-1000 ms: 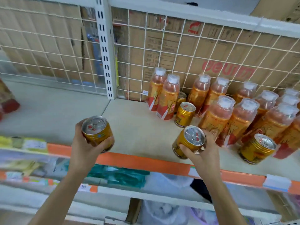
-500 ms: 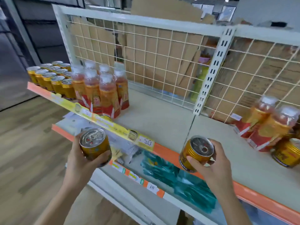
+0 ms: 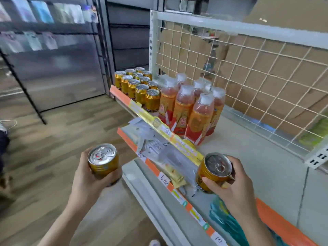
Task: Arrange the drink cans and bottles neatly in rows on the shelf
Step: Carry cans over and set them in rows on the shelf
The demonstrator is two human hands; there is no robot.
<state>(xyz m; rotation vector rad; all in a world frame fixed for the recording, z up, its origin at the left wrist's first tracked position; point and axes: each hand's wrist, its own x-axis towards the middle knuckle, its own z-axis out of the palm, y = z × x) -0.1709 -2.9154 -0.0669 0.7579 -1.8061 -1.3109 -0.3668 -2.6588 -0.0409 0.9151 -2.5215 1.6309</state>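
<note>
Mid-carry, my L hand [image 3: 87, 180] fingers wrapped round 1st can [image 3: 103, 162], R hand [image 3: 234, 190] clamped on 2nd can [image 3: 213, 173]; next, I reckon, both go upright beside can rows [image 3: 138, 86] on shelf [image 3: 248, 157].

The head camera looks down close over both hands [image 3: 236, 189], facing the shelf [image 3: 248, 157].

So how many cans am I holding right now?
2: a can in the left hand, over the floor; a second can in the right hand, at the shelf front. None hidden.
</note>
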